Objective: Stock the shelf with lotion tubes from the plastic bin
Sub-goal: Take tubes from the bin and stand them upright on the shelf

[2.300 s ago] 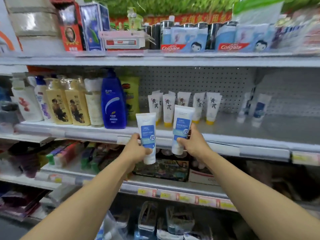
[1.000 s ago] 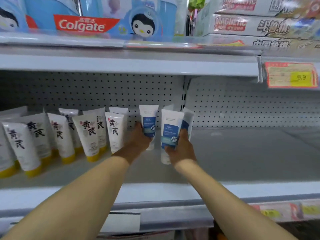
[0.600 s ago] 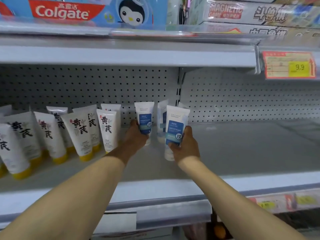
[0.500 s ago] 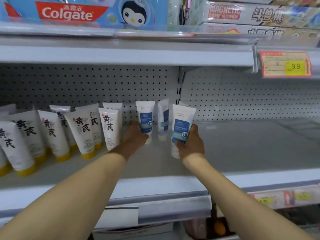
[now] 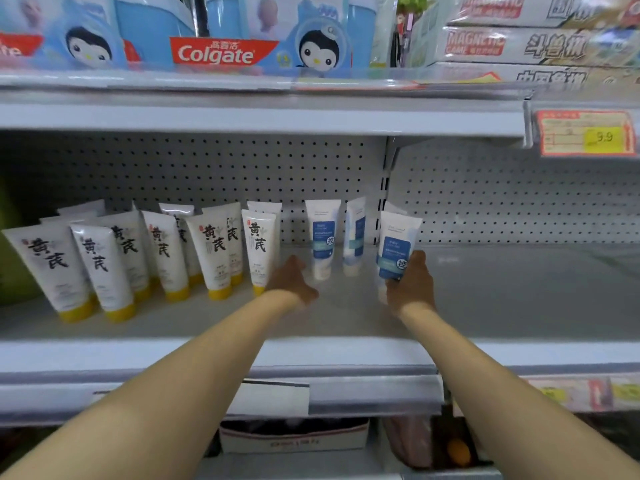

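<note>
On the grey shelf (image 5: 519, 292) a white lotion tube with a blue label (image 5: 322, 237) stands upright on its cap. My left hand (image 5: 292, 282) sits just left of and in front of it, apart from it, holding nothing. My right hand (image 5: 410, 284) grips a second blue-label tube (image 5: 396, 244) low on its body, near the shelf surface. Another blue-label tube (image 5: 355, 233) stands behind, between the two. The plastic bin is out of view.
A row of several white tubes with yellow caps (image 5: 214, 251) fills the shelf's left half. The perforated back panel (image 5: 519, 199) and an upright post (image 5: 384, 188) close the rear. Colgate boxes (image 5: 221, 46) sit on the shelf above; a price tag (image 5: 585, 133) hangs at right.
My left hand has let go of its tube, which now stands on the shelf, and has drawn back a little. My right hand still holds its tube, lowered toward the shelf.
</note>
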Demonstrator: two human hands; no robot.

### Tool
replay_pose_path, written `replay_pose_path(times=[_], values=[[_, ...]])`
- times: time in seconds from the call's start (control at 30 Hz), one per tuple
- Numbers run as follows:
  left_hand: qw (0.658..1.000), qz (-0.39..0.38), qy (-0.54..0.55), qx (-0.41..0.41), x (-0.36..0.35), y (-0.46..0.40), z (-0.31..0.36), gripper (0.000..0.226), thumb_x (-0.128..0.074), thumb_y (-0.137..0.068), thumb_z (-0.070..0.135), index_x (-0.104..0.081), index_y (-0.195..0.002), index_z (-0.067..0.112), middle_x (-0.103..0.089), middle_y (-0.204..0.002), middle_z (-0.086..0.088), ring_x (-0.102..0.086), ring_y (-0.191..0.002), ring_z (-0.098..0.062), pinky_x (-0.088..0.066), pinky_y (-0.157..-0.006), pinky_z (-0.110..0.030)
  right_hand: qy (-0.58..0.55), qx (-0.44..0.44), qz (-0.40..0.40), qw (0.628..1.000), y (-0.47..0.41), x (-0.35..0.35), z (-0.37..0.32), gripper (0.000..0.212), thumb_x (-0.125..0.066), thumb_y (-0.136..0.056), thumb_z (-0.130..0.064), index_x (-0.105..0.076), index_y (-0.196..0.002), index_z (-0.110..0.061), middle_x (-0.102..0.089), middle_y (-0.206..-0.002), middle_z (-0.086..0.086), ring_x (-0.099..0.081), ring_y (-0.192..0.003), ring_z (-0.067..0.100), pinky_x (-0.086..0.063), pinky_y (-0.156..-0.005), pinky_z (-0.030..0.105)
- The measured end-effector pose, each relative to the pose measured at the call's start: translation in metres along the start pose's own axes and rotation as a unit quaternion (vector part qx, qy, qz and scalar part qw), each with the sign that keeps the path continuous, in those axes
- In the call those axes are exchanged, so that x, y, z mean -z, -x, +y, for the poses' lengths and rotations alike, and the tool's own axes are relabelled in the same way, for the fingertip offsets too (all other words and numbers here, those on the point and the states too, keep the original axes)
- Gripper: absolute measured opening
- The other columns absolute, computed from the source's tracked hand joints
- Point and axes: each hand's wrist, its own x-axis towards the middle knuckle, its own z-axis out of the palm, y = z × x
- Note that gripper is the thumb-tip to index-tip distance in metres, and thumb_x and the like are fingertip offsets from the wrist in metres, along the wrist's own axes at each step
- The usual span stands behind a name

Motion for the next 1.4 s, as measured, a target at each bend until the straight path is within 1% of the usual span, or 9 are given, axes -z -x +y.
replay_pose_path(times=[0.1,0.2,0.43,0.53,0.7,0.87,1.1,1.27,1.4], values=[[1.0,0.003,0.007,-0.004,0.009,0.01,0.0,0.062,-0.069,-0.081,0.014,-0.038,-0.134,0.011,-0.048,-0.138,-0.009,-0.049,-0.123,-0.028,-0.042,-0.1,-0.034,0.045,-0.061,0.0,0.997,0.01,0.002,-0.004,0.055,-0.069,-0.079,-0.011,-0.037,-0.124,-0.002,-0.043,-0.128,0.02,-0.05,-0.116,0.037,-0.045,-0.091,0.039],[1.0,0.001,0.02,-0.004,0.019,0.02,-0.003,0.062,-0.07,-0.081,0.014,-0.038,-0.135,0.012,-0.048,-0.139,-0.01,-0.049,-0.124,-0.028,-0.043,-0.1,-0.033,0.134,-0.073,0.011,0.988,0.031,0.009,-0.012,0.06,-0.071,-0.078,-0.023,-0.037,-0.123,-0.005,-0.042,-0.125,0.018,-0.043,-0.118,0.035,-0.042,-0.094,0.041],[0.999,0.035,0.006,-0.038,0.054,0.069,-0.03,0.055,-0.066,-0.084,0.017,-0.039,-0.131,0.008,-0.048,-0.132,-0.015,-0.048,-0.121,-0.031,-0.043,-0.099,-0.035,0.241,0.058,-0.108,0.963,0.101,0.006,-0.04,0.066,-0.067,-0.081,-0.034,-0.036,-0.134,-0.009,-0.038,-0.135,0.017,-0.032,-0.127,0.035,-0.034,-0.103,0.04],[0.999,0.044,-0.007,-0.027,0.078,0.094,-0.054,0.051,-0.066,-0.084,0.018,-0.042,-0.128,0.006,-0.051,-0.129,-0.015,-0.049,-0.119,-0.034,-0.045,-0.097,-0.039,0.252,0.101,-0.15,0.951,0.137,-0.008,-0.06,0.069,-0.065,-0.082,-0.036,-0.031,-0.137,-0.011,-0.032,-0.141,0.014,-0.025,-0.13,0.034,-0.029,-0.107,0.038],[0.998,0.067,-0.014,0.003,0.127,0.14,-0.113,0.053,-0.063,-0.086,0.017,-0.039,-0.132,0.009,-0.048,-0.134,-0.012,-0.047,-0.122,-0.029,-0.042,-0.1,-0.037,0.257,0.17,-0.2,0.93,0.198,-0.043,-0.102,0.068,-0.064,-0.083,-0.037,-0.031,-0.137,-0.013,-0.033,-0.14,0.012,-0.026,-0.13,0.032,-0.03,-0.106,0.037],[0.993,0.092,0.001,0.075,0.171,0.195,-0.189,0.057,-0.064,-0.085,0.021,-0.038,-0.135,0.012,-0.047,-0.136,-0.011,-0.047,-0.122,-0.028,-0.043,-0.099,-0.036,0.249,0.256,-0.259,0.898,0.267,-0.087,-0.142,0.07,-0.062,-0.085,-0.035,-0.027,-0.141,-0.013,-0.028,-0.145,0.01,-0.022,-0.133,0.031,-0.029,-0.106,0.037],[0.977,0.123,-0.01,0.174,0.21,0.282,-0.297,0.054,-0.066,-0.083,0.024,-0.042,-0.13,0.011,-0.054,-0.13,-0.012,-0.051,-0.119,-0.028,-0.041,-0.097,-0.033,0.265,0.318,-0.354,0.839,0.366,-0.155,-0.171,0.066,-0.06,-0.086,-0.035,-0.028,-0.139,-0.013,-0.028,-0.141,0.009,-0.022,-0.131,0.032,-0.032,-0.106,0.039],[0.962,0.095,-0.006,0.254,0.207,0.349,-0.378,0.047,-0.066,-0.08,0.018,-0.045,-0.12,0.006,-0.058,-0.119,-0.018,-0.055,-0.109,-0.032,-0.046,-0.086,-0.035,0.275,0.344,-0.415,0.796,0.439,-0.206,-0.17,0.069,-0.062,-0.085,-0.033,-0.026,-0.14,-0.013,-0.027,-0.141,0.011,-0.023,-0.132,0.031,-0.033,-0.107,0.038],[0.947,0.059,-0.018,0.316,0.198,0.394,-0.434,0.046,-0.062,-0.085,0.021,-0.043,-0.125,0.005,-0.054,-0.124,-0.015,-0.053,-0.111,-0.03,-0.045,-0.086,-0.035,0.291,0.357,-0.462,0.758,0.486,-0.24,-0.162,0.066,-0.064,-0.083,-0.03,-0.03,-0.137,-0.012,-0.029,-0.141,0.011,-0.024,-0.132,0.031,-0.034,-0.106,0.038]])
